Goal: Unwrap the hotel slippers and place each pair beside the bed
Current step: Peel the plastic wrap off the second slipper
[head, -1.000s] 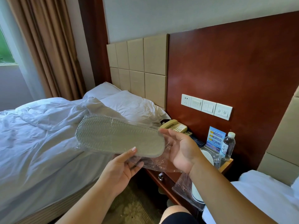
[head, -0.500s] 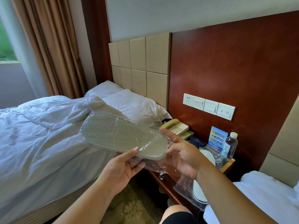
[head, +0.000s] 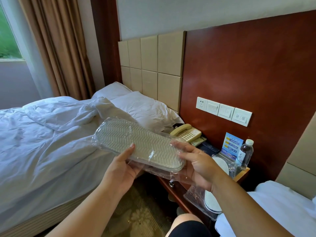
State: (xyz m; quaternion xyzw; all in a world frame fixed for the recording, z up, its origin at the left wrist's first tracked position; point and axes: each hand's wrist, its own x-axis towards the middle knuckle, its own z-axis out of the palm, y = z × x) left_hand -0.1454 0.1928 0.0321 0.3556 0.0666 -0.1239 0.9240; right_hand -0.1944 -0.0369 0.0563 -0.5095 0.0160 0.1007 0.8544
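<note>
I hold a wrapped pair of pale hotel slippers (head: 136, 142) in clear plastic, ribbed sole facing up, over the gap between the beds. My left hand (head: 122, 170) grips its near edge from below, thumb on the sole. My right hand (head: 196, 163) holds the heel end, fingers under the loose plastic. A second wrapped pair (head: 212, 200) hangs off the nightstand (head: 242, 173) behind my right wrist, partly hidden. The bed (head: 42, 151) with a rumpled white duvet lies to the left.
The nightstand carries a beige telephone (head: 186, 132), a blue card (head: 231, 145) and a water bottle (head: 246, 153). Another white bed (head: 282, 209) is at the right. Patterned carpet (head: 136, 218) shows between the beds, with my knee (head: 186, 221) at the bottom.
The slipper pack has tilted and dropped slightly toward me. My right hand has shifted from an open palm behind the heel to a grip on that end.
</note>
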